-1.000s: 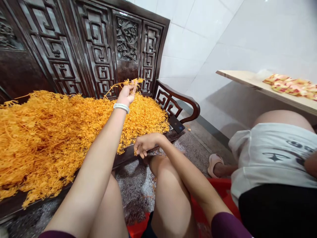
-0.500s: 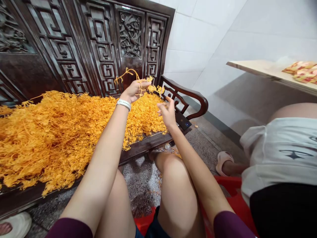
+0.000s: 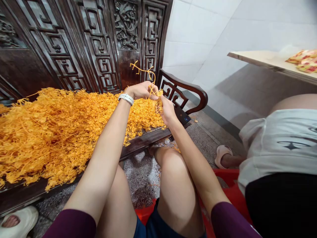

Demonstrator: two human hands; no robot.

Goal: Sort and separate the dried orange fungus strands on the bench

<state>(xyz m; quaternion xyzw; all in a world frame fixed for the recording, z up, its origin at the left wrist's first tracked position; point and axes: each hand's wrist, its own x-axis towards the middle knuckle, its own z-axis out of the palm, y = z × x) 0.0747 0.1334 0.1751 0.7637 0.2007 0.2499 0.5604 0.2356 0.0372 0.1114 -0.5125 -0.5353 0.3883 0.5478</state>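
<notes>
Thumb and fingertips of the left hand (image 3: pixel 145 90) are nearly closed, pinching a branching orange strand (image 3: pixel 148 71) whose thin stem arcs up above the knuckles and splits into short twigs. Right up against it, the right hand (image 3: pixel 168 110) is curled at the strand's clumped end; its grip looks closed on that end, though the fingertips are partly hidden. With both hands meeting there, the strand is supported at two close places, which should allow finer control of the clump than one hand would, while the free stem could snag. A pale watch band (image 3: pixel 126 98) circles the left wrist. Below and to the left spreads a deep heap of similar orange strands (image 3: pixel 61 132), lying loose along the seat of a dark carved bench (image 3: pixel 148 138) rather than in any visible container. Near the armrest, a dark phone (image 3: pixel 182 115) rests on the bench's end. Farther right, a wooden board (image 3: pixel 262 59) bears patterned packets (image 3: pixel 307 61), their contents impossible to tell, beside some crumpled clear plastic (image 3: pixel 288 51). Another person's pale clothing (image 3: pixel 282 142) shows just beneath the board.
</notes>
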